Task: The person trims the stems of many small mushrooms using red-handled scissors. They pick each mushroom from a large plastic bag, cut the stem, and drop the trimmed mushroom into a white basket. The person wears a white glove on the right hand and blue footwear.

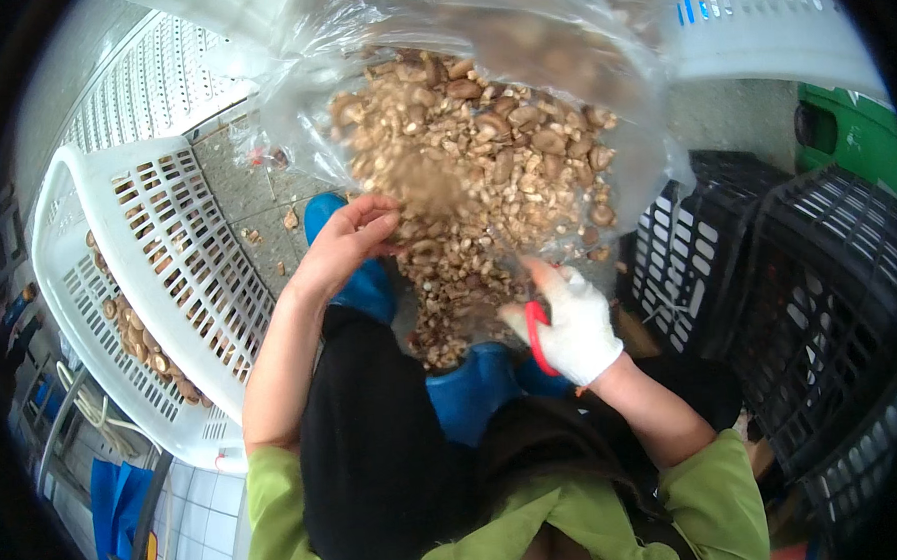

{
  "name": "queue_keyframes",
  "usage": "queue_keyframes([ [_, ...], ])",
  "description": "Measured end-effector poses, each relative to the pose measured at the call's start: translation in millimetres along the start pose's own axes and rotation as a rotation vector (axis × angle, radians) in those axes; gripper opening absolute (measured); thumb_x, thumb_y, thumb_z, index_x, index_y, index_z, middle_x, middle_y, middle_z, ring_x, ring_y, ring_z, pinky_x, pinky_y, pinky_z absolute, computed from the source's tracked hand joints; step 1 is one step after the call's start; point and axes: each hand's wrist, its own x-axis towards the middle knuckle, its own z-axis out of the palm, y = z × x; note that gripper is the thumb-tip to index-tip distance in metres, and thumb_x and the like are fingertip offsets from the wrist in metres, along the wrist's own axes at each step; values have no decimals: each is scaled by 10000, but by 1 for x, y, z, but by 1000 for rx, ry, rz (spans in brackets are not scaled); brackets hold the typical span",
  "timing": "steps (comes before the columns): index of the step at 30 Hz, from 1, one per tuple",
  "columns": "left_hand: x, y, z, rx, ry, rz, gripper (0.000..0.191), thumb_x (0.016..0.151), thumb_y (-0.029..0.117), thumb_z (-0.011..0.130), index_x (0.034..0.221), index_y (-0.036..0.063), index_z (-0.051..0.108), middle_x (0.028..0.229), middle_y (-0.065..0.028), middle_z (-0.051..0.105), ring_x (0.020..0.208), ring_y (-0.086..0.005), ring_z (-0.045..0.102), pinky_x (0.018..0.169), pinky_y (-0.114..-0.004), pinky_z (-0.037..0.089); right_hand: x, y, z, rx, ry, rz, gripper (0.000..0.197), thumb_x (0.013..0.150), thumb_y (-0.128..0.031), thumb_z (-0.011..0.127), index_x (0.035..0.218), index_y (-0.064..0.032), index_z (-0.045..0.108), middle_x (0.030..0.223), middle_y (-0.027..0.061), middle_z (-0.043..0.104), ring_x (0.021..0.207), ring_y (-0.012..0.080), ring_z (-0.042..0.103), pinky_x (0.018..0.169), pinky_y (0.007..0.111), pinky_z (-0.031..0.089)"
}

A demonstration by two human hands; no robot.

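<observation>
A large heap of brown mushrooms and cut pieces [488, 151] lies in front of me, partly inside a clear plastic bag [299, 129]. My bare left hand [360, 227] is at the heap's left edge with thumb and fingers close together; whether something small is between them cannot be told. In a white glove, my right hand [570, 320] holds red-handled scissors [539, 336] at the heap's lower right, with the blades hard to make out. Blurred brown shapes, perhaps mushrooms, show over the pile near my left hand.
A white plastic basket [187, 306] with mushrooms [147, 346] stands tilted at the left. Black crates [673, 263] and a green crate [855, 138] are at the right. Blue boots [472, 391] are below the heap. Scraps [290, 218] lie on the floor.
</observation>
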Motion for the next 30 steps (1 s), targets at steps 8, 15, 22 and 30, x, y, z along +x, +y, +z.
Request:
queue_keyframes([
  [8,-9,24,43,-570,-420,-46,456,958,411,489,1251,74,395,1213,-238,550,1056,-354,617,881,-468,536,1,-2,0,-6,-40,-54,527,741,-313,743,1198,-118,569,843,179,603,757,376,616,655,435,510],
  [15,-10,17,52,-395,-419,-20,363,989,345,476,1218,67,428,1084,-124,613,1009,-262,637,900,-370,515,-6,1,12,76,-62,-124,471,785,-339,713,1166,-106,563,805,202,610,705,399,617,617,466,508],
  [22,5,16,40,-326,-298,34,344,910,292,605,1135,89,444,1115,-150,616,1069,-288,611,877,-403,509,-7,-2,12,156,-50,-69,427,817,-347,689,1107,-62,559,726,187,633,672,393,621,612,474,503],
  [30,99,31,-65,1072,799,422,302,802,153,609,1079,37,571,798,-194,606,810,-343,613,707,-428,480,-2,1,12,147,-25,-23,517,772,-313,729,1178,-46,550,855,199,603,800,401,598,697,466,485],
])
